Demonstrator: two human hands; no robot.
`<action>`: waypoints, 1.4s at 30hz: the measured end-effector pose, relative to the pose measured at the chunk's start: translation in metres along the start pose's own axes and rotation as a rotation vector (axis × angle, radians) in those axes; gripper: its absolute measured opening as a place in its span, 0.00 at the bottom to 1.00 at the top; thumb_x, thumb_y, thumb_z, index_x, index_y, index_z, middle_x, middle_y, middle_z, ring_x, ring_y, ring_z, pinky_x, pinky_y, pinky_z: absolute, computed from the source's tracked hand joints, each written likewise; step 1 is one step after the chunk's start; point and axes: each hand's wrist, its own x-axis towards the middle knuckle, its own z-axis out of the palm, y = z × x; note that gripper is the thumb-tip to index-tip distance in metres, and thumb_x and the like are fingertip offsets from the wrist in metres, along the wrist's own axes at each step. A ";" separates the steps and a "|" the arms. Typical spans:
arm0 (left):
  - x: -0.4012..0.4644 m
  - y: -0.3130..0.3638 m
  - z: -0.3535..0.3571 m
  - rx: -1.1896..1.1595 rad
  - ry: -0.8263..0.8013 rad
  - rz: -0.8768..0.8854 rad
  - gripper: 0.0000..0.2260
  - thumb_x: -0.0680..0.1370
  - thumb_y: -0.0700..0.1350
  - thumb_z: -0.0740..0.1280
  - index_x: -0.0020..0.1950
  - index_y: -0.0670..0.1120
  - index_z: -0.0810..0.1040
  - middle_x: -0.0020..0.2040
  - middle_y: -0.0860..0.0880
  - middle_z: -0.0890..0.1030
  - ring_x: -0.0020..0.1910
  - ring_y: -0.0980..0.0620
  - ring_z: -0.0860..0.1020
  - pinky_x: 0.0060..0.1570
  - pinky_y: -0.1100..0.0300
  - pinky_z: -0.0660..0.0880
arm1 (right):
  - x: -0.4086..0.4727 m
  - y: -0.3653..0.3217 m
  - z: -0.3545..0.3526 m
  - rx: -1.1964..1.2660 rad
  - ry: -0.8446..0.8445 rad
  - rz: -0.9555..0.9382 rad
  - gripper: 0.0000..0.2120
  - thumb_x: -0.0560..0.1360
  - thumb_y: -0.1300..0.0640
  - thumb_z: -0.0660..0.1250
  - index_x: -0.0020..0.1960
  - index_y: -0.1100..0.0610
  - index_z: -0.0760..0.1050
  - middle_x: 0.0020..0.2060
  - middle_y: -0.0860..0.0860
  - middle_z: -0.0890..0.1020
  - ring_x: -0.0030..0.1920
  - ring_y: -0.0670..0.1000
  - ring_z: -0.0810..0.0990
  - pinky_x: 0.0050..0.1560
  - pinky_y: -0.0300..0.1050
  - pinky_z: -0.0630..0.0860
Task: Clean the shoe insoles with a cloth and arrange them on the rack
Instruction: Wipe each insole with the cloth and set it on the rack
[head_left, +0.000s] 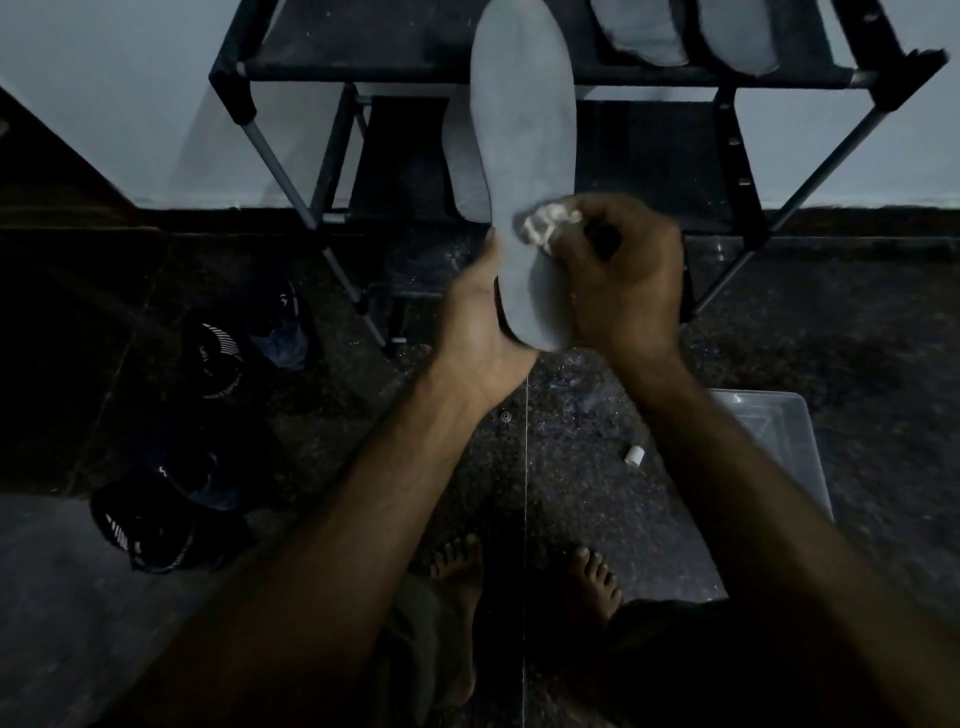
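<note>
Left hand grips the heel end of a grey insole. Right hand clutches a white cloth, pressed against the insole, before the rack.

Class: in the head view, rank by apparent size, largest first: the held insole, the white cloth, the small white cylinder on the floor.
1. Held insole, though nearness to the camera enlarges it.
2. White cloth, partly hidden.
3. Small white cylinder.

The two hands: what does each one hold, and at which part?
The left hand holds the grey insole at its near end. The right hand pinches a bunched white cloth against the insole.
</note>
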 end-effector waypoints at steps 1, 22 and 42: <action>0.000 0.000 -0.001 0.016 -0.003 0.027 0.18 0.84 0.50 0.52 0.63 0.41 0.74 0.52 0.44 0.80 0.48 0.49 0.79 0.52 0.56 0.75 | 0.003 0.000 -0.005 0.146 -0.003 0.120 0.07 0.75 0.63 0.69 0.53 0.61 0.81 0.47 0.51 0.84 0.46 0.47 0.83 0.48 0.40 0.80; 0.007 0.010 -0.006 0.139 0.114 0.006 0.12 0.82 0.53 0.57 0.49 0.47 0.75 0.34 0.54 0.84 0.38 0.56 0.82 0.41 0.60 0.79 | -0.018 -0.015 -0.019 0.484 -0.186 0.381 0.07 0.75 0.60 0.70 0.52 0.60 0.82 0.47 0.52 0.86 0.49 0.51 0.85 0.47 0.45 0.82; 0.021 0.127 0.056 0.485 0.121 0.241 0.05 0.79 0.39 0.65 0.51 0.41 0.80 0.43 0.45 0.84 0.41 0.52 0.83 0.37 0.63 0.79 | 0.077 -0.067 -0.030 0.521 -0.123 0.415 0.04 0.73 0.63 0.72 0.48 0.59 0.83 0.41 0.53 0.86 0.40 0.46 0.84 0.38 0.37 0.78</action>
